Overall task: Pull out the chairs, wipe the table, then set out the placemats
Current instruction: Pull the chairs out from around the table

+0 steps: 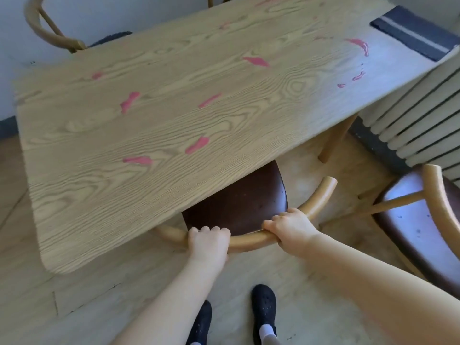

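Wooden and curved, the back rail of the chair [251, 239] in front of me is what both my hands are clamped on: my left hand [208, 241] wraps over it near the middle of the bow, and my right hand [290, 226] grips it a little further along toward the free end that rises to my right. The two hands sit near each other but apart, knuckles up, fingers curled over the top of the rail. The chair's dark seat [239, 202] lies straight ahead of me, mostly tucked under the near edge of the worktop [149, 125], so the chair has to travel back toward my feet [263, 305], away from the worktop edge. The rail runs roughly crosswise to that pull, from lower left to upper right, so I judge an even tug with both arms would keep it square, though my right hand sits further forward than my left. Pink smears [196, 145] are scattered over the worktop, not yet wiped. A second chair [410, 220] stands clear of the worktop on my right, a third [47, 28] shows at the far left corner, and a dark placemat [413, 33] lies at the far right end.
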